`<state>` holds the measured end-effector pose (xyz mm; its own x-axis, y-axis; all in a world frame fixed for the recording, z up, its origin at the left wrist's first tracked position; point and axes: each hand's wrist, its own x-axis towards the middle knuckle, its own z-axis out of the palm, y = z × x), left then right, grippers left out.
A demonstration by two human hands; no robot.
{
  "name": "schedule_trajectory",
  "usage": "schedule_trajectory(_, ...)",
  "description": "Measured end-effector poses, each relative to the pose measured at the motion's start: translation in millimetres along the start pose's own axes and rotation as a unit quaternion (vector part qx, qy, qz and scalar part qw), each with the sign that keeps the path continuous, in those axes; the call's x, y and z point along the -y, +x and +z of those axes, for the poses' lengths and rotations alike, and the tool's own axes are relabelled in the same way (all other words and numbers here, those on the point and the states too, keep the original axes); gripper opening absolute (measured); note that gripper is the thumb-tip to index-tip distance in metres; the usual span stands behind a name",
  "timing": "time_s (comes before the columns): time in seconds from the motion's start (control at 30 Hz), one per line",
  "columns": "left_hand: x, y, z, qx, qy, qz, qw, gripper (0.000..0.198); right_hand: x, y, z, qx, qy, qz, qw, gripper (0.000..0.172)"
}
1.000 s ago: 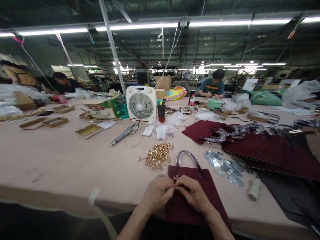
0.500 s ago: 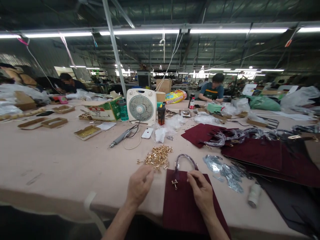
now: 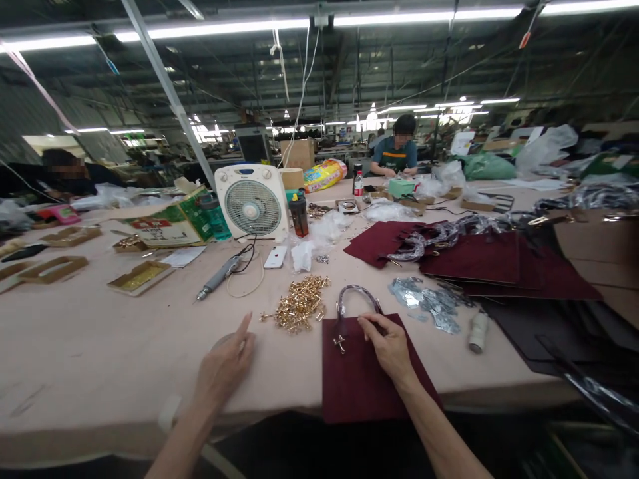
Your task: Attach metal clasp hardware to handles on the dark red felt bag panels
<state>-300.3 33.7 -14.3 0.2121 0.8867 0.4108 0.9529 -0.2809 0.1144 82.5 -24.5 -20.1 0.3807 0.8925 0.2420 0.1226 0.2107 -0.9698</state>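
Two hands, both on the table (image 3: 100,332). Left hand (image 3: 224,364): loose and open, index finger stretched out towards the pile of gold fittings (image 3: 298,309), palm down, holding nothing. Right hand (image 3: 390,344): lies on the maroon bag (image 3: 359,386), fingers bent at its top edge; cannot tell if it pinches anything.

The bag lies flat at the near table edge between the hands, with one wrapped handle (image 3: 355,296) and one gold fitting (image 3: 340,344) on its front.

Further out: one heap of silver scraps (image 3: 424,303), one small white bottle (image 3: 478,331), one electric screwdriver (image 3: 217,278), one phone (image 3: 275,257), one fan (image 3: 252,203), one stack of maroon panels (image 3: 479,259). Two co-workers sit at the far side.
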Motion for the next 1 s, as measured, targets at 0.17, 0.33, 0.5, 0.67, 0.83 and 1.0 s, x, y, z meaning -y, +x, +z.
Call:
schedule_trajectory(0.17,-6,0,-4.3,-0.002,0.014,0.018,1.000,0.058,-1,1,-1,0.000,0.002,0.009,1.000,0.038)
schedule_trajectory(0.33,-39,2,0.5,-0.124,-0.020,0.057,0.990,0.046,1,2,0,0.011,0.006,0.017,1.000,0.040)
schedule_trajectory(0.5,-132,6,9.3,-0.043,-0.213,0.177,0.960,0.046,-1,3,0,0.015,-0.001,0.020,1.000,0.042)
schedule_trajectory(0.67,-186,22,10.8,0.135,-0.239,0.249,0.929,0.046,-3,1,-5,0.009,-0.006,0.015,1.000,0.043)
schedule_trajectory(0.83,-203,24,16.1,0.135,-0.347,0.141,0.917,0.028,-5,0,-8,0.020,-0.003,0.021,1.000,0.044)
schedule_trajectory(1.0,-232,18,31.3,0.047,-0.563,-0.073,0.822,0.020,-3,1,-7,0.006,0.047,0.043,0.998,0.042)
